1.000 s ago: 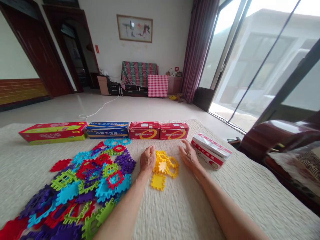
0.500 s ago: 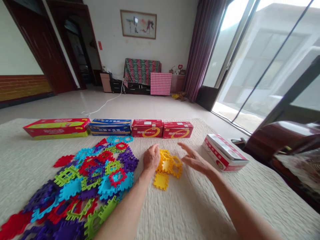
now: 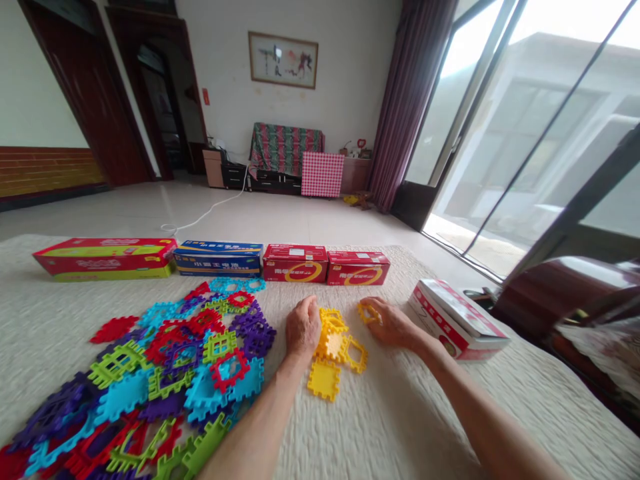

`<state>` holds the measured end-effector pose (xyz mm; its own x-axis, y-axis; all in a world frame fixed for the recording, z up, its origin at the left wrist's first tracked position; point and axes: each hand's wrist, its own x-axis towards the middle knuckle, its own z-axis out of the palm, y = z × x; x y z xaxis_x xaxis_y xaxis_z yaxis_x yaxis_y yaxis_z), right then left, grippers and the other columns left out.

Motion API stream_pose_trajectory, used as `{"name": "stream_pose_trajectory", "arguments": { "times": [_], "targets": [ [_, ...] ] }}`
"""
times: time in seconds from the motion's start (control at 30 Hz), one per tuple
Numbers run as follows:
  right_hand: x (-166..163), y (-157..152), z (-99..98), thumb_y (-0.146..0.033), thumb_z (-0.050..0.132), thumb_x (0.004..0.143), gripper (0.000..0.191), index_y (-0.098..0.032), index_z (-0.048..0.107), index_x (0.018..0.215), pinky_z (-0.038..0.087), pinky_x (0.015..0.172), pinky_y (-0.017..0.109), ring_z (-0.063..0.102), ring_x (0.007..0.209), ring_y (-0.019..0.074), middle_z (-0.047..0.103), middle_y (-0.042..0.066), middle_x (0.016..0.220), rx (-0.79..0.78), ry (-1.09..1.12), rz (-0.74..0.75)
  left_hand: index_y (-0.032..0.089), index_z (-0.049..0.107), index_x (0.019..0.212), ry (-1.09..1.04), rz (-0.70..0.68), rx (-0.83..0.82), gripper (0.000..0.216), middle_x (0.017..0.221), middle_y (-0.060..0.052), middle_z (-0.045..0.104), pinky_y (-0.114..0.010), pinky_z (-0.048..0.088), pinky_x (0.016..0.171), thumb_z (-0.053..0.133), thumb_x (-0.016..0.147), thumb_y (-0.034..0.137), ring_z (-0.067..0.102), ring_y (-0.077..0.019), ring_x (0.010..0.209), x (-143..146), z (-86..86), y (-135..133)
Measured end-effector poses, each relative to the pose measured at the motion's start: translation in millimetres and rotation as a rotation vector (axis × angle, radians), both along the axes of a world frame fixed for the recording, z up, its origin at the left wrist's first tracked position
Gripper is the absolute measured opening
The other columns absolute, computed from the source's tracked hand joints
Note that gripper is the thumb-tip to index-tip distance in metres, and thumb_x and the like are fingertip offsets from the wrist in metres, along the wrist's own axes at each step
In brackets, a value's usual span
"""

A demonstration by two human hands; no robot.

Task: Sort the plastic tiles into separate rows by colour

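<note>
A small group of yellow interlocking tiles (image 3: pixel 334 347) lies on the cream textured cloth (image 3: pixel 380 413) between my hands. My left hand (image 3: pixel 303 327) rests on the left edge of that group, fingers curled down onto the tiles. My right hand (image 3: pixel 390 322) is just right of them, fingers pinched round one yellow tile (image 3: pixel 367 312) lifted a little apart from the rest. A big spread of red, blue, green and purple tiles (image 3: pixel 165 367) covers the cloth to the left.
A row of boxes stands along the far edge: a long red and yellow one (image 3: pixel 103 258), a blue one (image 3: pixel 219 258) and two red ones (image 3: pixel 325 265). A white and red box (image 3: pixel 457 318) lies at the right. Dark wooden furniture (image 3: pixel 565 293) stands beyond it.
My right hand, open and raised half a second ago, has come down and closed on one yellow tile, pulling it away from the group. My left hand stayed on the yellow tiles.
</note>
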<state>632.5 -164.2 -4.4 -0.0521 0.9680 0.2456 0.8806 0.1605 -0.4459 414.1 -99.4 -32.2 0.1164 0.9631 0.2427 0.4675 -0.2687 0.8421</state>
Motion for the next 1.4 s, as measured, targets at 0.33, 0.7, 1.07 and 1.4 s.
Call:
{"name": "stream_pose_trajectory", "arguments": {
  "times": [0.33, 0.7, 1.07, 1.4],
  "targets": [
    [-14.0, -13.1, -16.4, -0.016, 0.049, 0.072, 0.042, -0.021, 0.059, 0.112, 0.043, 0.098, 0.041, 0.054, 0.116, 0.0250, 0.053, 0.011, 0.131, 0.279, 0.175, -0.001, 0.018, 0.063, 0.115, -0.138, -0.036, 0.008, 0.037, 0.117, -0.006, 0.066, -0.025, 0.044, 0.098, 0.036, 0.091, 0.025, 0.060, -0.0160, 0.110, -18.0, -3.9, -3.2],
    [-66.8, -18.6, 1.0, -0.023, 0.049, 0.083, 0.026, -0.022, 0.062, 0.105, 0.046, 0.092, 0.036, 0.059, 0.105, 0.0209, 0.062, 0.010, 0.114, 0.123, 0.194, 0.290, 0.015, 0.065, 0.112, 0.004, 0.099, -0.112, 0.037, 0.104, -0.007, 0.072, -0.026, 0.047, 0.089, 0.038, 0.087, 0.018, 0.064, -0.0182, 0.100, -17.2, 11.3, 12.5],
    [-34.8, -8.8, 1.5, -0.024, 0.050, 0.085, 0.013, -0.021, 0.062, 0.091, 0.052, 0.081, 0.036, 0.062, 0.100, 0.0204, 0.058, 0.011, 0.125, 0.308, 0.202, 0.088, 0.018, 0.066, 0.111, -0.024, 0.131, -0.023, 0.035, 0.100, -0.008, 0.073, -0.028, 0.048, 0.085, 0.044, 0.085, 0.021, 0.066, -0.0196, 0.095, -9.7, 0.8, 15.3],
    [6.8, -6.2, -9.5, -0.028, 0.059, 0.075, 0.010, -0.020, 0.063, 0.076, 0.051, 0.063, 0.030, 0.064, 0.075, 0.0163, 0.062, 0.011, 0.118, 0.233, 0.080, -0.153, 0.021, 0.068, 0.107, -0.001, 0.133, -0.025, 0.032, 0.100, -0.006, 0.073, -0.030, 0.049, 0.086, 0.047, 0.084, 0.024, 0.066, -0.0219, 0.097, -8.9, 0.5, 14.4]
  ]
}}
